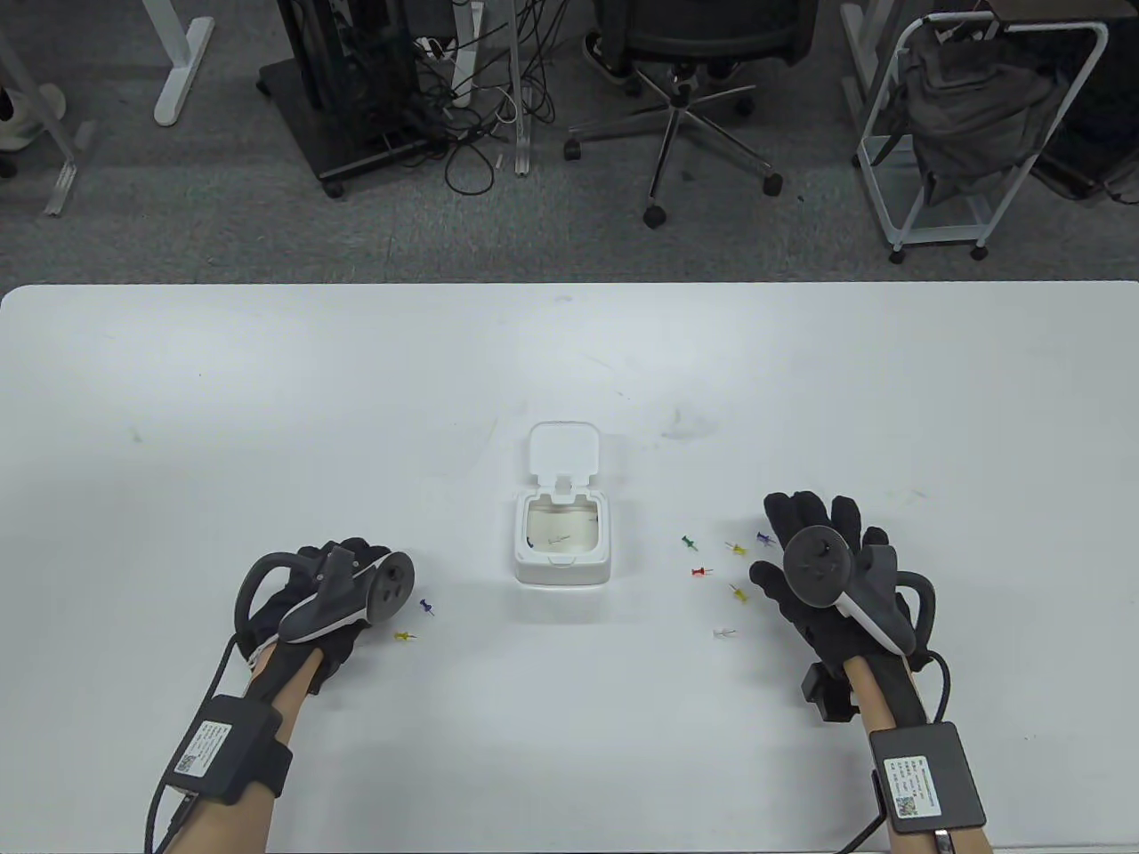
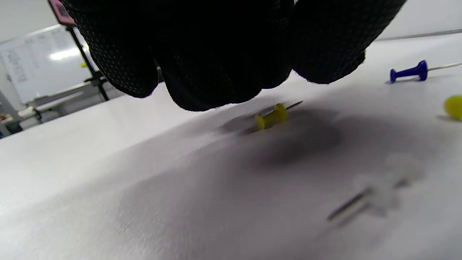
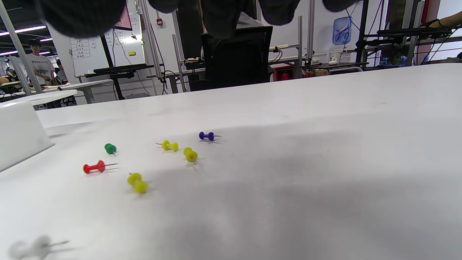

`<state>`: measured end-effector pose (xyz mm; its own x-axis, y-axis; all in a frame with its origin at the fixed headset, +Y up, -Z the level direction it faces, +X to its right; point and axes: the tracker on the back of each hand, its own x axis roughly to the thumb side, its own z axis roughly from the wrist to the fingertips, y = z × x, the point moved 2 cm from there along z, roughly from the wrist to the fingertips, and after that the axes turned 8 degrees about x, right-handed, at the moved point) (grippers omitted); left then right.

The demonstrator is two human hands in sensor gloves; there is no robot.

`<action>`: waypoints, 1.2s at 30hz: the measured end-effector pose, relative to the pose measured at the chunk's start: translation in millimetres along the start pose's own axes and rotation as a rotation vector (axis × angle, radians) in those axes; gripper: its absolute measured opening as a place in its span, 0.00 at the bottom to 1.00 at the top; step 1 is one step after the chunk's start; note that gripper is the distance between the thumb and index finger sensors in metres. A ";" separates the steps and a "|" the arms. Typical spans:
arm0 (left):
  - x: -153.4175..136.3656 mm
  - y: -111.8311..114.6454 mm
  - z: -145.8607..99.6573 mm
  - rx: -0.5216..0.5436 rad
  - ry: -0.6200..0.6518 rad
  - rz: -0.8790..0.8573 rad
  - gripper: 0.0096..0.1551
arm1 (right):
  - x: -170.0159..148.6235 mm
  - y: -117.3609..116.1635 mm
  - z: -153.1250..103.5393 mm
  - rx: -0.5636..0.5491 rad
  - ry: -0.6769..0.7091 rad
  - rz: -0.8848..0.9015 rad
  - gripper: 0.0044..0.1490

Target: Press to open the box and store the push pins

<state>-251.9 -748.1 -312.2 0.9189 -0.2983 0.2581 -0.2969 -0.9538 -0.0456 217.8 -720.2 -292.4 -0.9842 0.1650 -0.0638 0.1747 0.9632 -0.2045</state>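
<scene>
The white box [image 1: 562, 556] stands mid-table with its lid [image 1: 562, 449] flipped up at the back; a blue pin and a clear pin lie inside. My left hand [image 1: 351, 550] hovers left of the box, fingers loosely curled and holding nothing. In the left wrist view its fingertips [image 2: 216, 72] hang just above a yellow pin [image 2: 271, 117], with a blue pin [image 2: 408, 72] and a blurred clear pin [image 2: 375, 195] nearby. My right hand [image 1: 814, 520] lies spread, palm down, right of the box. Several coloured pins lie beside it: red [image 3: 94, 167], green [image 3: 110, 148], blue [image 3: 206, 135], yellow [image 3: 137, 183].
The box wall [image 3: 18, 133] shows at the left of the right wrist view. A clear pin [image 1: 724, 633] lies nearer the front edge. An office chair [image 1: 685, 53] and a cart [image 1: 970, 133] stand on the floor beyond the table.
</scene>
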 end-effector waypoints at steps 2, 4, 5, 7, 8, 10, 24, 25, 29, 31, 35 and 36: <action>-1.6 5.0 -0.9 -0.013 -0.004 0.004 0.28 | -0.2 0.0 0.0 -0.001 0.001 0.002 0.47; -3.3 9.6 -1.8 -0.026 -0.011 0.013 0.28 | -0.2 -0.1 0.0 0.000 0.000 0.002 0.47; -4.0 10.3 -2.5 -0.007 -0.016 0.014 0.27 | -0.1 -0.2 -0.1 0.001 0.000 0.001 0.47; -1.7 12.0 -3.3 0.015 -0.022 0.025 0.26 | 0.0 -0.1 -0.2 -0.001 0.000 0.000 0.47; -0.6 11.5 -3.3 0.026 -0.016 0.042 0.25 | 0.0 -0.3 -0.1 0.000 0.001 0.000 0.47; 2.2 11.5 -3.5 0.029 -0.008 0.063 0.23 | 0.0 -0.4 -0.2 0.003 0.000 0.000 0.47; 6.8 14.0 -0.8 0.016 0.006 0.080 0.22 | -0.5 0.4 -0.7 -0.003 0.002 0.002 0.47; 6.2 13.6 0.1 0.010 0.003 0.070 0.22 | -0.7 0.4 -0.7 -0.002 0.001 0.004 0.47; 7.7 8.2 4.0 0.010 0.006 0.042 0.22 | 0.0 0.3 -0.4 0.000 0.003 0.001 0.47; 10.0 2.0 6.9 0.027 0.010 0.032 0.22 | 0.2 0.6 -0.5 -0.005 0.005 0.002 0.47; 15.8 -13.4 13.5 0.060 0.015 0.006 0.22 | -0.4 -0.4 -0.1 0.002 0.002 0.001 0.47; 17.7 -17.8 16.1 0.068 0.014 -0.006 0.22 | -0.2 -0.2 -0.2 0.001 0.003 0.003 0.47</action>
<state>-226.2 -737.0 -322.4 0.9168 -0.2925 0.2719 -0.2725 -0.9559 -0.1095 218.0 -720.4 -292.2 -0.9837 0.1688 -0.0613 0.1780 0.9624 -0.2054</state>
